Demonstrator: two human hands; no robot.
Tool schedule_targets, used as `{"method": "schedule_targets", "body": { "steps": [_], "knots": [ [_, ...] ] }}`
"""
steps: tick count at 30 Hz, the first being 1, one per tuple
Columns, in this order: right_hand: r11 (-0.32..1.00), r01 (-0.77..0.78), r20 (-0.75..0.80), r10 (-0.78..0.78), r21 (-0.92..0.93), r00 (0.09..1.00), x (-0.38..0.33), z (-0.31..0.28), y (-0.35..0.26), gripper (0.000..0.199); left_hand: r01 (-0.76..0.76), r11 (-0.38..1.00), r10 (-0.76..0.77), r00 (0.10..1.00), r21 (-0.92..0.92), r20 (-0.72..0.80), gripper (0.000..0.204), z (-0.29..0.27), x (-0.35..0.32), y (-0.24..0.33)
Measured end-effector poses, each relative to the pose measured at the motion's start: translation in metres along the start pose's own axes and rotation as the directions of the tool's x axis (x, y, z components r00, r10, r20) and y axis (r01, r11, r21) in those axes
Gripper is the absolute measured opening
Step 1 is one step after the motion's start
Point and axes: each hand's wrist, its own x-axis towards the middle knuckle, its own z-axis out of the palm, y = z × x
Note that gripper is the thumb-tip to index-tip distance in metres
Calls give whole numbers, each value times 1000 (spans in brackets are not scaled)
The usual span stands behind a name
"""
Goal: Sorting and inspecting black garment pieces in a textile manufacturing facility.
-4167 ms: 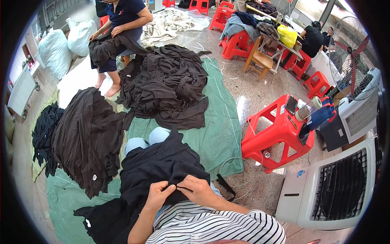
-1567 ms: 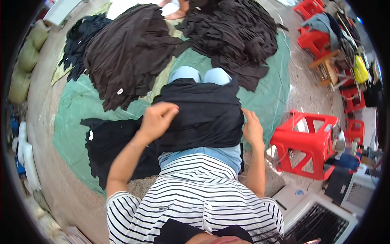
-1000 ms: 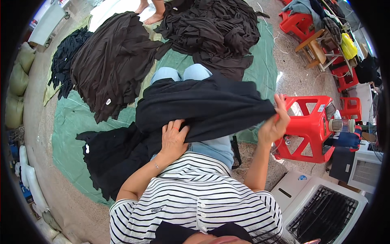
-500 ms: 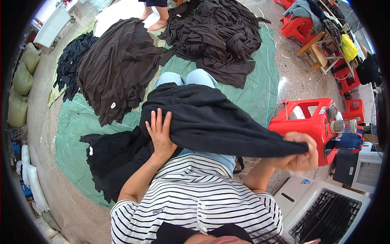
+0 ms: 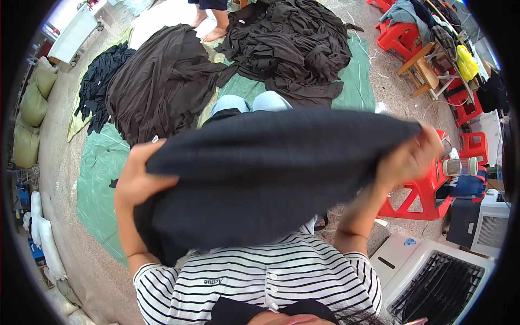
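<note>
A black cloth garment [image 5: 260, 173] is stretched out in the air in front of my chest, above my lap; its exact kind cannot be told, and it is blurred by motion. At its left end my left hand [image 5: 138, 176] grips the edge, the thumb lying over the cloth. My right hand [image 5: 411, 154] is closed on the upper right corner and smeared by motion. The raised cloth hides most of my lap. My knees [image 5: 252, 102] in light blue trousers show just beyond it.
Dark brown cloth heaps [image 5: 162, 81] lie ahead on a green ground sheet [image 5: 103, 184], with a smaller black pile [image 5: 100, 81] at far left. Another person's bare feet [image 5: 215, 33] stand beyond. To my right are a red stool [image 5: 417, 200], a jar [image 5: 457, 167] and an air cooler [image 5: 439, 281].
My left hand has gone from lying flat on the cloth to gripping its left end. Both hands have lifted and spread the garment off my lap.
</note>
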Motion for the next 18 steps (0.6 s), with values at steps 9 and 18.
{"method": "schedule_targets", "body": {
  "steps": [9,18],
  "knots": [
    [982,-130,837,-43,135,546,-118,68,32,13,-162,894,354,826,418,-438,13,87,62,-111],
    [960,-279,973,64,0,221,-204,51,36,58,-454,873,486,843,179,-229,7,197,75,-84]
  ]
}}
